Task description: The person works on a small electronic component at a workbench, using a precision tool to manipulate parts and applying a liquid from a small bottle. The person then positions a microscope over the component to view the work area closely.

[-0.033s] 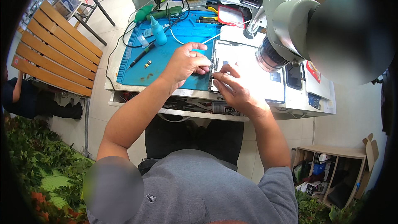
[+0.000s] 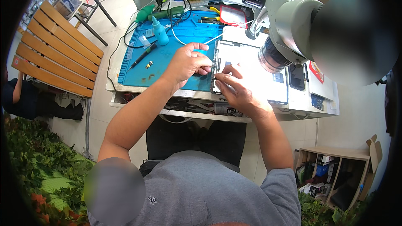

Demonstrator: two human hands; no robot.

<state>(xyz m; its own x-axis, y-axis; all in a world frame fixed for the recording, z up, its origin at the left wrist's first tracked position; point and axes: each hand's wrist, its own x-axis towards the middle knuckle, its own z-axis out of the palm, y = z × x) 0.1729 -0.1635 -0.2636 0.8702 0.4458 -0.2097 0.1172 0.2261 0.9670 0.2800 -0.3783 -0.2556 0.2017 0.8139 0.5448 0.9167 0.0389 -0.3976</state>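
Under the microscope (image 2: pixel 289 27) lies an opened, flat tablet-like device (image 2: pixel 245 54) with a dark frame, its middle washed out by bright light. My left hand (image 2: pixel 187 63) is closed at the device's left edge, thumb and forefinger pinched; whatever sits between the fingertips is too small to name. Close by, my right hand (image 2: pixel 239 90) rests over the lower left part of the device. Its thumb and bent fingers close in on the same dark edge, and what they grip there cannot be made out.
A blue work mat (image 2: pixel 161 73) carries a light-blue dropper bottle (image 2: pixel 160 33), a dark pen-shaped tool (image 2: pixel 143 56) and a small metallic part (image 2: pixel 149 64). Yellow-handled pliers (image 2: pixel 215 10) and cables lie behind. A dark phone (image 2: pixel 297 76) is at right. Below is an open drawer (image 2: pixel 190 114).
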